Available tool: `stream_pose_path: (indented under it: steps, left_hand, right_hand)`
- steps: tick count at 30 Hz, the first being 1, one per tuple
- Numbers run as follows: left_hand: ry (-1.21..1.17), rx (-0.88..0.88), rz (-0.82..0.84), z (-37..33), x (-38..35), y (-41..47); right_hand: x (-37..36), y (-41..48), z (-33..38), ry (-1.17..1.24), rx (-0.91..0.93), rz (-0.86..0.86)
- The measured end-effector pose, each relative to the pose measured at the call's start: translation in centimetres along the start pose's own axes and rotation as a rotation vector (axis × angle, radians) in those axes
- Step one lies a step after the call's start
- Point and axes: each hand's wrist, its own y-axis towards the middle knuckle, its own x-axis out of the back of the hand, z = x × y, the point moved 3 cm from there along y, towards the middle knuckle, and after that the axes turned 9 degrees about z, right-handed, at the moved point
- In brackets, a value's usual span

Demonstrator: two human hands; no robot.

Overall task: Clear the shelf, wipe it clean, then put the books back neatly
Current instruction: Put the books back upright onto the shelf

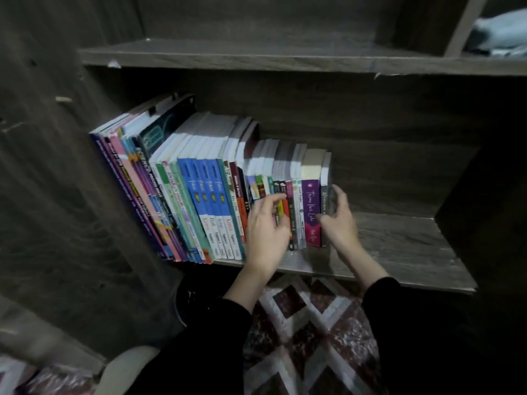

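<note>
Books [199, 195] stand in a row on the left part of the shelf [399, 246], spines out, tall ones far left, small ones at the right end. Left hand [266, 226] is spread loosely, fingertips on the small spines mid-row, holding nothing. Right hand [339, 220] is at the row's right end, fingers laid against the outer cover of the end book [325, 172], just beside the purple book [310, 209] — thumb near its spine. Pale cloth [499, 35] lies on the upper level, rug [308, 337] below.
</note>
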Motion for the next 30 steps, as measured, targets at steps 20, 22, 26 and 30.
stream_pose_path:
  steps: [20, 22, 26, 30]
  left_hand:
    - [0.547, -0.006, 0.047, -0.6, 0.4, 2.0]
    - [0.559, 0.01, 0.054, -0.7, 0.4, 2.1]
    - [0.535, 0.052, 0.089, -0.9, 0.2, 2.0]
    - [0.451, 0.104, 0.113, -1.2, -0.3, 2.1]
  right_hand:
    - [0.5, 0.7, 4.4, -0.602, 0.387, 0.116]
    - [0.2, 0.8, 4.1, -0.65, 0.379, 0.157]
    - [0.6, 0.8, 4.2, -0.528, 0.357, 0.191]
    - [1.2, 0.9, 4.2, -0.493, 0.338, 0.203]
